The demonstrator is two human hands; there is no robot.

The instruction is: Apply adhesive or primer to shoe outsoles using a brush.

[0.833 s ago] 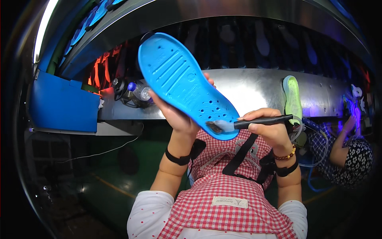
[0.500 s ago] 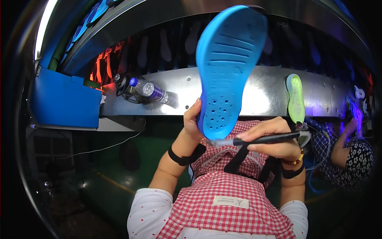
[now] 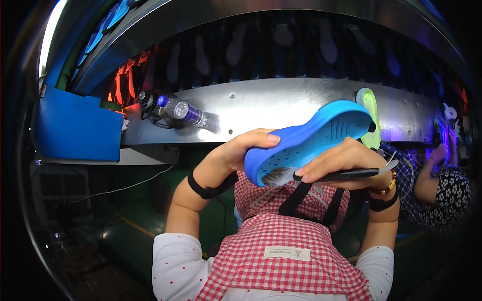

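Observation:
A blue shoe sole is held up in front of my apron, tilted so that its darker side wall and its holed, ribbed face both show. My left hand is closed round its heel end, thumb along the upper side. Between the fingers of my right hand is a brush with a black handle. Its dark bristles lie against the sole's face near the heel, just inside the rim. The right hand covers part of the sole's lower edge.
A steel ledge runs across ahead, bearing a yellow-green sole, a clear bottle and a dark bottle. Behind it hang several dim soles. A blue panel stands left; a co-worker's hand is at the right.
The sole has swung from nearly upright to a slant, its far end down to the right. My left hand has turned with it. The bristles have moved from the heel's edge onto the face.

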